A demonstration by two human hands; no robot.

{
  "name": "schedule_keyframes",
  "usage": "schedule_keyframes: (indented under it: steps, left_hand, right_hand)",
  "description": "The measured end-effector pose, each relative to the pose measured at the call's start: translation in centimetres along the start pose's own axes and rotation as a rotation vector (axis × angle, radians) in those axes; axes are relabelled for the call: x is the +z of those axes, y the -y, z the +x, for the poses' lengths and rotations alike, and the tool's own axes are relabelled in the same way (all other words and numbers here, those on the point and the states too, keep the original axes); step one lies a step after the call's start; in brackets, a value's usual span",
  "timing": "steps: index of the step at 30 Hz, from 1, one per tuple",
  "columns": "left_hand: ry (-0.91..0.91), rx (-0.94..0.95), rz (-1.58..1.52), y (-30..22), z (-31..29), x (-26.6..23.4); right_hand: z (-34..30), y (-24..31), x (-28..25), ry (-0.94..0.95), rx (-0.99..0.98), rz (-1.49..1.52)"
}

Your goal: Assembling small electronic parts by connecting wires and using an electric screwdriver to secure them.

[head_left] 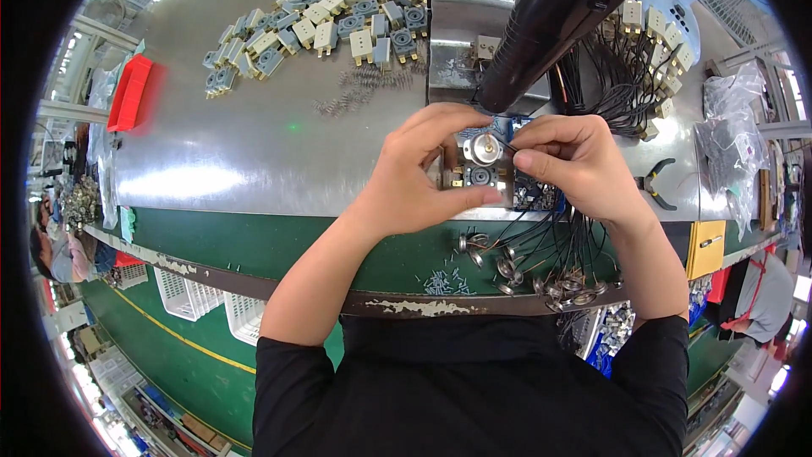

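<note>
A round silver metal part [484, 148] with a flange and a brass-coloured stem sits in the fixture at the middle of the bench. Just below it lies a grey square plastic housing [480, 176]. My left hand [419, 169] curves around the fixture's left side, thumb and fingers apart, with nothing visible held; whether its fingertips touch the fixture is unclear. Thumb and fingers of my right hand [575, 161] pinch a thin dark wire [508, 145] at the metal part's right edge. The tip of a black cylindrical tool [550, 30] hangs right above the fixture.
Grey and cream housings [326, 25] are heaped at the back left, beside loose springs [372, 80]. Black-wired round metal parts [571, 283] and small screws [444, 282] lie near the front edge. Pliers [657, 184], a yellow pad [705, 250] and a red bin [131, 93] stand farther out.
</note>
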State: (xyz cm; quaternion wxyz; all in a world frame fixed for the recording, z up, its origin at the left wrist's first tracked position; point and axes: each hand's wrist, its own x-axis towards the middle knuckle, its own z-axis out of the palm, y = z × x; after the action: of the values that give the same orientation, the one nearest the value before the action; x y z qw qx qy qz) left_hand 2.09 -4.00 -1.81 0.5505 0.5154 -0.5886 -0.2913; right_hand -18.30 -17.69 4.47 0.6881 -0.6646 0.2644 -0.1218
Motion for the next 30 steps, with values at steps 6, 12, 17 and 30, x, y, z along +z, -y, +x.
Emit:
schedule_keyframes:
  steps: [6,12,17,30]
  left_hand:
    - [-0.045,0.145,0.084,-0.8,0.3,-0.3]
    - [0.061,0.112,0.215,-0.4,-0.2,-0.2]
    - [0.092,0.142,0.283,0.5,-0.2,0.5]
    - [0.204,0.046,0.114,1.2,-0.3,0.1]
  right_hand:
    - [0.0,0.6,0.7,0.012,-0.018,-0.159]
    - [-0.5,-0.1,0.9,-0.005,-0.156,-0.408]
    - [-0.8,-0.9,0.7,-0.036,-0.061,-0.481]
    - [-1.2,-1.8,1.0,-0.035,-0.183,-0.586]
